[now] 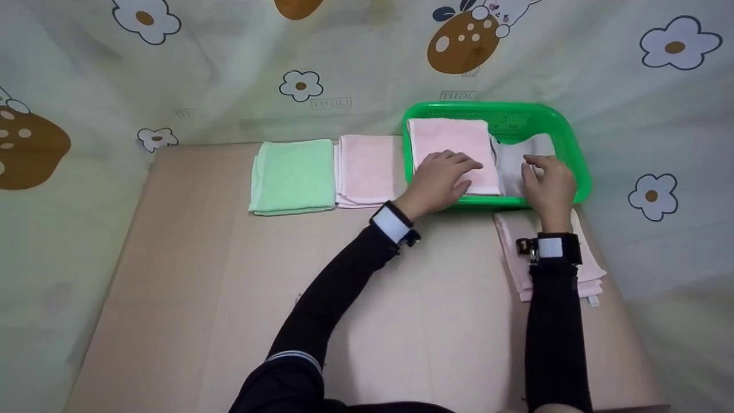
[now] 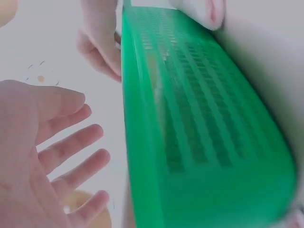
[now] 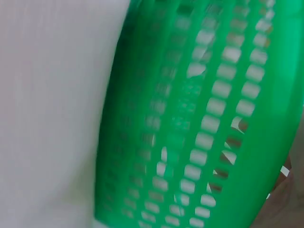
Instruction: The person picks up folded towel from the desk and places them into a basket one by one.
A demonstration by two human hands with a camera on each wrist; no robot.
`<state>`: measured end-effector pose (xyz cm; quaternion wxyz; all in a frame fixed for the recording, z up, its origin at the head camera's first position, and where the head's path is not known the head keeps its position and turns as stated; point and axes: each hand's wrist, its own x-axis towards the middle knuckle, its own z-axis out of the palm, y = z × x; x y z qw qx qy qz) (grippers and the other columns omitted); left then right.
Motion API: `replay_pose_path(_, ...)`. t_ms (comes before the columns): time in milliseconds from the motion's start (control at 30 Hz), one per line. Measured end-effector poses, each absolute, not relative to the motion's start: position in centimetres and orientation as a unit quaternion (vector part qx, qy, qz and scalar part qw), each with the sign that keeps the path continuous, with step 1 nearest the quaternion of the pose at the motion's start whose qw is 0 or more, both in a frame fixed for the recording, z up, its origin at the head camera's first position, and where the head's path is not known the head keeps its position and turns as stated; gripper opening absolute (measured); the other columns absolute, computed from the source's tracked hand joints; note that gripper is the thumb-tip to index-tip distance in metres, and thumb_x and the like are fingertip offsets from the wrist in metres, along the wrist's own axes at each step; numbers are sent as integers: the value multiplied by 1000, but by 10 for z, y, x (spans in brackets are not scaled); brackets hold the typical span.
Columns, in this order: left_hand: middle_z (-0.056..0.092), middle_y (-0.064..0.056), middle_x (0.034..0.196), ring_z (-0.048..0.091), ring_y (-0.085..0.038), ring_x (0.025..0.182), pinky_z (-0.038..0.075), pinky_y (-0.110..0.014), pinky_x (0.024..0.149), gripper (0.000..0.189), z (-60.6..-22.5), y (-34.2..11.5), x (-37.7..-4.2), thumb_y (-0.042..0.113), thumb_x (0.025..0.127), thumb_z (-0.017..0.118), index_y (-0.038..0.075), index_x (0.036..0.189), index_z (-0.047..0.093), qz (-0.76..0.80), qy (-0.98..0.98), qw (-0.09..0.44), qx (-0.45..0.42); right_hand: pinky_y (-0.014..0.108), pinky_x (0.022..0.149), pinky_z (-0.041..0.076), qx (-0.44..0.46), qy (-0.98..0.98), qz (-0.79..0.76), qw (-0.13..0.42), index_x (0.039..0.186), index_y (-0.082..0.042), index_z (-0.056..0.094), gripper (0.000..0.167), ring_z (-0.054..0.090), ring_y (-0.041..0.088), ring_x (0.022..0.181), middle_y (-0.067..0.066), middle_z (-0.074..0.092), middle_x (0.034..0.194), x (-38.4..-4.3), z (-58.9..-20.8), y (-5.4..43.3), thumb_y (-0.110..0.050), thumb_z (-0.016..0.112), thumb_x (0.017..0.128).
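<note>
Black sleeves (image 1: 338,287) end in hands (image 1: 438,182) over a rounded, perforated basket (image 1: 579,166).

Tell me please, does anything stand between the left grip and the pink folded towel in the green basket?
Nothing visible does. The left grip is above the pink folded towel, and the near rim of the green basket runs beneath it, so it seems not to block.

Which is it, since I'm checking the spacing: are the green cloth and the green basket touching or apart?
Apart: the head view shows the green cloth left of the green basket, with a folded pink cloth lying between them.
</note>
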<state>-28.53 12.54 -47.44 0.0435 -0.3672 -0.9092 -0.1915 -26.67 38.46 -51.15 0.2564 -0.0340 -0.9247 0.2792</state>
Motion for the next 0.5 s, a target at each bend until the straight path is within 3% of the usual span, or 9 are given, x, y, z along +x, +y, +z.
replay_pose_path(233,63,-3,144,55,-25,135,44,-45,112,41,-494,14,-292,24,103,61,20,144,61,-272,-920,94,-264,57,93,51,-33,-924,288,251,119,-2,76,27,67,41,109,22,74,114,-266,-523,373,-18,62,101)
replay_pose_path(400,62,-11,143,55,-35,132,46,-55,106,45,-503,-85,-308,23,101,65,17,145,59,-259,-950,135,-114,57,94,50,-45,-929,277,242,120,-4,76,28,66,41,112,21,73,117,-267,-524,372,-20,63,100)
replay_pose_path(500,56,-18,148,52,-42,133,44,-61,106,51,-514,-139,-304,27,102,64,11,149,53,-249,-961,119,-9,56,90,49,-41,-932,278,231,118,-4,76,29,66,40,106,20,73,112,-267,-524,371,-21,63,100)
